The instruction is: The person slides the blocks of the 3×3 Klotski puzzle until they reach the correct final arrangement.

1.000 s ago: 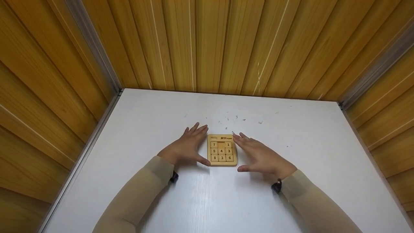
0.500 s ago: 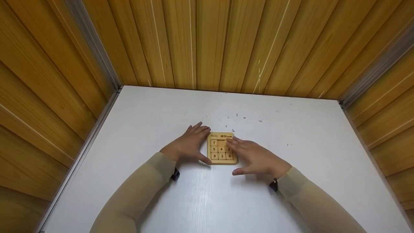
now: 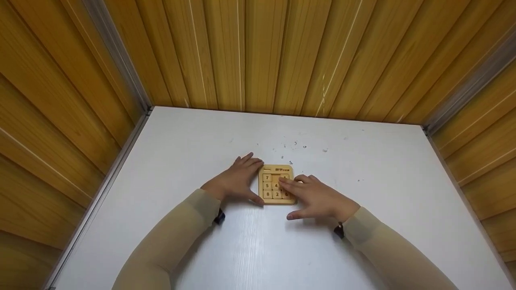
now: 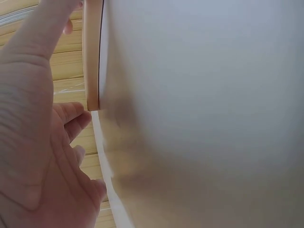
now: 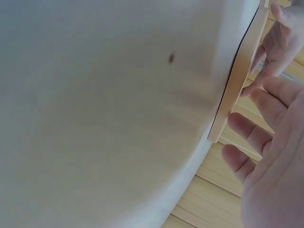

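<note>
A wooden number sliding puzzle (image 3: 278, 202) lies flat on the white table. Its numbered tiles sit in rows, with a vacant slot (image 3: 275, 177) in the middle of the top row. My left hand (image 3: 238, 179) holds the puzzle at its left side, thumb at the near corner and fingertips at the far one. The left wrist view shows the puzzle's edge (image 4: 92, 57) beside those fingers. My right hand (image 3: 316, 197) reaches over the right side, extended fingertips on the tiles by the slot; they cover the 3 tile and part of the 1. Its thumb sticks out apart, near the front edge.
The white table (image 3: 201, 133) has small dark scuff marks (image 3: 304, 146) beyond the puzzle. Yellow wood-plank walls (image 3: 258, 56) with grey metal corner posts (image 3: 117, 56) enclose the back and sides. A dark band (image 3: 339, 230) sits at the right wrist.
My right hand has moved left from beside the puzzle onto its tiles, then slightly nearer, uncovering part of the 1 tile. My left hand has closed in on the left edge.
</note>
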Motion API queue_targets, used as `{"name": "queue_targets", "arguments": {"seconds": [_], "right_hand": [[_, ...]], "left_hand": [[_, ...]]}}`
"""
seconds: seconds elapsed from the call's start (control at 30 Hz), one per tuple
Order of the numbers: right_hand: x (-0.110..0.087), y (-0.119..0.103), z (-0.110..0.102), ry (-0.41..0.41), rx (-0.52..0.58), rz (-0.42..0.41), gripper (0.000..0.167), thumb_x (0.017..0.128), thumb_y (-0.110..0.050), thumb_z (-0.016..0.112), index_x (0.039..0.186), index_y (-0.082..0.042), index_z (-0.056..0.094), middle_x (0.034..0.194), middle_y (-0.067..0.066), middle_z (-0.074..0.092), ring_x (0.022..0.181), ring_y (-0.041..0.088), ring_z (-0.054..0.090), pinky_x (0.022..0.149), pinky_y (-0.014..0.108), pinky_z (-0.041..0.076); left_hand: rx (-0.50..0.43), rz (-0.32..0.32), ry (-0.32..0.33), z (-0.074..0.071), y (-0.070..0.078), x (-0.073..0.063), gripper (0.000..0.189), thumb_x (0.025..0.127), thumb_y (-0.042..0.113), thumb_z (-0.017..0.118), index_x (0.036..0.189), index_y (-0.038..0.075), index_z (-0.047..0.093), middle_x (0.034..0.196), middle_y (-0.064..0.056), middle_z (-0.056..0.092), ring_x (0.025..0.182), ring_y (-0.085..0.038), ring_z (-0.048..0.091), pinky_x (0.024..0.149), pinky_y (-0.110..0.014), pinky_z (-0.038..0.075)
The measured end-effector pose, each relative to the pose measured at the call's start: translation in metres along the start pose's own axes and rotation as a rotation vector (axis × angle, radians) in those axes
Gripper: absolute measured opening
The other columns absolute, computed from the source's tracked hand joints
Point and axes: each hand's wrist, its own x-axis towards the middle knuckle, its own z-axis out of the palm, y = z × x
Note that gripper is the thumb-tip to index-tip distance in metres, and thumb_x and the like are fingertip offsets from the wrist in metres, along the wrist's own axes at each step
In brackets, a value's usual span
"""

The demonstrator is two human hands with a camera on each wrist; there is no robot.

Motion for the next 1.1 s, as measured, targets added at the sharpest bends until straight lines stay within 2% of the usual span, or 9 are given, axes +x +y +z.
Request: {"name": "queue_targets", "arguments": {"seconds": [0.17,0.4,0.63,0.83,1.1], "right_hand": [[0.0009,-0.0007,0.0011,-0.009,-0.014,-0.008,0.107,0.091,-0.084,0.075,0.178,-0.035,0.037,0.183,-0.018,0.04,0.158,0.033,0.045,0.128,0.059,0.046],[0.0047,0.0008,0.0035,-0.022,-0.05,-0.035,0.102,0.095,-0.084,0.07,0.178,-0.032,0.039,0.185,-0.02,0.035,0.17,0.029,0.036,0.139,0.061,0.032],[0.0067,0.0002,0.0041,-0.02,-0.082,-0.065,0.096,0.099,-0.082,0.067,0.177,-0.03,0.043,0.184,-0.017,0.038,0.171,0.029,0.035,0.139,0.06,0.031],[0.0065,-0.0003,0.0029,-0.017,-0.098,-0.077,0.093,0.101,-0.079,0.064,0.176,-0.028,0.044,0.184,-0.014,0.039,0.172,0.03,0.035,0.139,0.063,0.031],[0.0072,-0.0021,0.0004,-0.016,-0.081,-0.066,0.088,0.103,-0.077,0.064,0.174,-0.026,0.049,0.184,-0.013,0.04,0.173,0.031,0.034,0.139,0.065,0.029]], "left_hand": [[-0.006,0.005,0.006,0.001,-0.0003,0.0008,0.139,0.074,0.081,0.093,0.179,0.012,0.033,0.186,-0.004,0.036,0.181,-0.032,0.007,0.148,-0.058,0.008],[-0.013,0.004,0.004,0.0017,-0.0016,0.0023,0.136,0.075,0.078,0.094,0.178,0.011,0.035,0.185,-0.004,0.039,0.181,-0.03,0.008,0.148,-0.055,0.008],[-0.018,-0.004,0.005,0.0022,-0.002,0.0024,0.134,0.076,0.078,0.094,0.178,0.013,0.036,0.185,-0.003,0.039,0.181,-0.029,0.008,0.148,-0.052,0.008],[-0.063,-0.01,-0.005,0.0039,-0.0021,0.0023,0.137,0.075,0.076,0.096,0.179,0.012,0.034,0.186,-0.003,0.037,0.181,-0.028,0.006,0.148,-0.045,0.007],[-0.106,-0.045,-0.022,0.0031,-0.0001,0.0029,0.135,0.075,0.071,0.099,0.179,0.015,0.034,0.187,-0.003,0.032,0.182,-0.026,0.003,0.147,-0.047,0.018]]}}
